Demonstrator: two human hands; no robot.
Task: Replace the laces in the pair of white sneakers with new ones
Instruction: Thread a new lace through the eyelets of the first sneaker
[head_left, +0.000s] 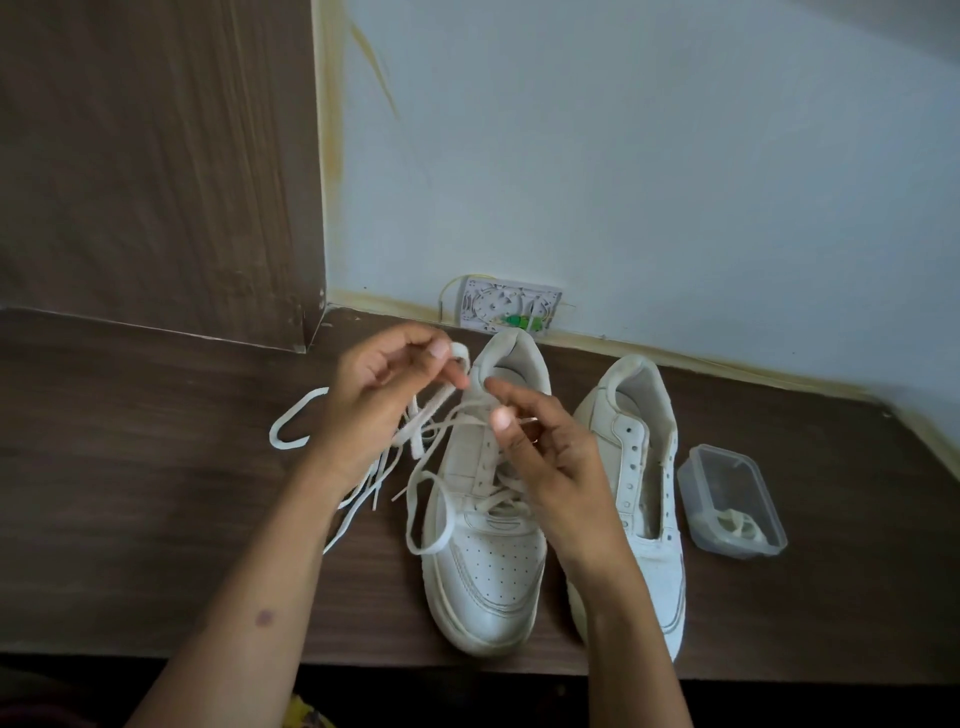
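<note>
Nearest the table's (156, 519) front edge stand the toes of two white sneakers, heels toward the wall. The left sneaker (485, 561) is partly laced across its lower eyelets; the right sneaker (644, 467) shows bare eyelets. The lace (423, 512) is flat, limp and light, so it probably twists and slips easily and is best pinched near its stiff tip. A loose lace (291, 426) lies curled on the table to the left. Above the left sneaker's tongue, both forearms reach forward. The left hand (384, 389) pinches a lace end between thumb and fingertips, fingers curled. The right hand (540, 436) pinches a thin strand, palm turned inward. Right of the sneakers sits a clear plastic container (732, 501) with something pale coiled inside. Farther back, a white wall box (509, 306) sits by the skirting.
</note>
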